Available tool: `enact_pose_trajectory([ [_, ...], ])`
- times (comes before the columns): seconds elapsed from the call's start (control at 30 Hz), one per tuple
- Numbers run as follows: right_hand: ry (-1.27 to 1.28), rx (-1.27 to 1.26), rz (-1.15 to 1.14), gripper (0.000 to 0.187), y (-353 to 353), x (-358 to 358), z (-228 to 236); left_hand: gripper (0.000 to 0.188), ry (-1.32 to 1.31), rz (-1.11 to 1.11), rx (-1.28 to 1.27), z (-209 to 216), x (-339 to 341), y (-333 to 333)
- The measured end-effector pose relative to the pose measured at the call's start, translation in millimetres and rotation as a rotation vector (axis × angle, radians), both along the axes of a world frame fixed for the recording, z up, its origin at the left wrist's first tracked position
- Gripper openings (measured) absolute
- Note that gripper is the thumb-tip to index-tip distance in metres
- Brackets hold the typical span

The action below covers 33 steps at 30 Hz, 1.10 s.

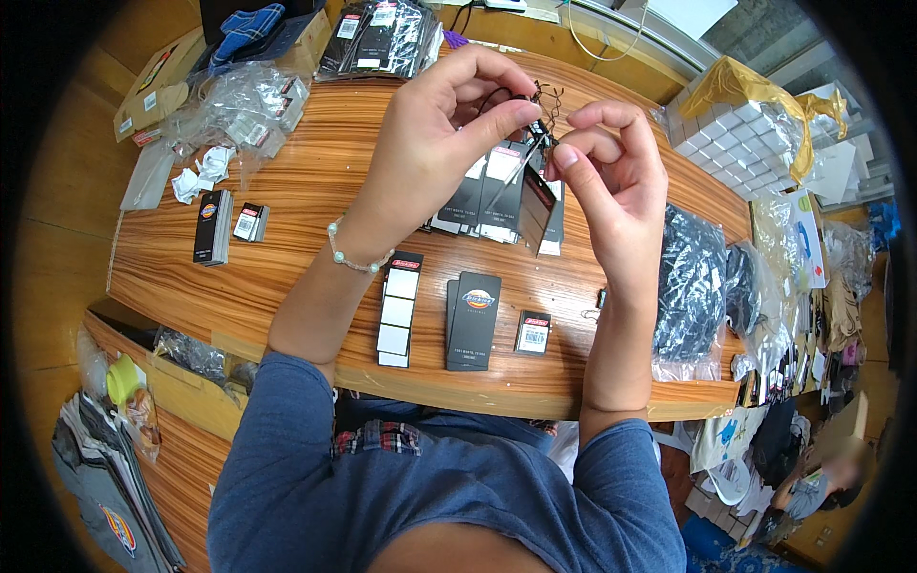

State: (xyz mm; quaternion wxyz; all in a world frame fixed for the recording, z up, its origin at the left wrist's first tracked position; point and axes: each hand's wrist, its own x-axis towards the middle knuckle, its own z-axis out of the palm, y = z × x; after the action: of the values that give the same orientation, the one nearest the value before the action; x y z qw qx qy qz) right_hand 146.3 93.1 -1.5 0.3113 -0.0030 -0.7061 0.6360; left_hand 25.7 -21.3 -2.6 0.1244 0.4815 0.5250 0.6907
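- Nearest desk (287,286) edge: black hang tags (473,320), white label strip (398,310), small barcode tag (533,332) are laid flat, apart from both hands.
- Left hand (435,143) & right hand (611,181) are raised over desk; black strings (544,100) are pinched btwn thumb & forefinger of each, w/ a black tag (535,205) hung below.
- Risk, as judged: thin strings could be tangled or slipped from the pinch, tag dropped onto tag row (497,191) beneath.
- Far: bagged packs (382,38), white boxes (735,134).

Blue sleeves are worn, pushed up to just past the elbows, so both forearms are left bare. A bracelet of pale green beads (355,258) is worn on the left wrist.
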Motion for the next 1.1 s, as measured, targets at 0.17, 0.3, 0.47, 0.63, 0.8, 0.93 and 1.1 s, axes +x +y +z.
enact_pose_trajectory([
  [0.17,-0.003,-0.009,-0.005,0.022,0.0,0.4,-0.8,0.018,-0.091,-0.036,0.007,1.3,1.6,0.2],
  [0.3,0.004,-0.048,0.010,0.021,-1.6,1.2,1.5,0.017,-0.133,-0.047,0.004,2.3,0.6,-0.3],
  [0.47,0.021,-0.068,0.032,0.021,-1.7,-0.1,0.7,0.017,-0.181,-0.058,-0.010,0.8,-0.5,1.1],
  [0.63,-0.008,-0.082,0.053,0.021,-1.7,-0.6,-1.0,0.016,-0.199,-0.084,-0.002,-2.7,-3.2,3.4],
  [0.8,-0.006,-0.105,0.086,0.023,-1.1,-0.4,-0.1,0.016,-0.198,-0.119,-0.006,-4.2,-4.4,3.6],
  [0.93,0.011,-0.180,0.180,0.024,7.5,0.7,-0.8,0.015,-0.148,-0.173,-0.038,-1.6,-8.0,0.5],
  [1.1,0.003,-0.245,0.276,0.024,8.6,0.2,-3.1,0.014,-0.189,-0.226,-0.042,-1.8,-6.3,-1.3],
])
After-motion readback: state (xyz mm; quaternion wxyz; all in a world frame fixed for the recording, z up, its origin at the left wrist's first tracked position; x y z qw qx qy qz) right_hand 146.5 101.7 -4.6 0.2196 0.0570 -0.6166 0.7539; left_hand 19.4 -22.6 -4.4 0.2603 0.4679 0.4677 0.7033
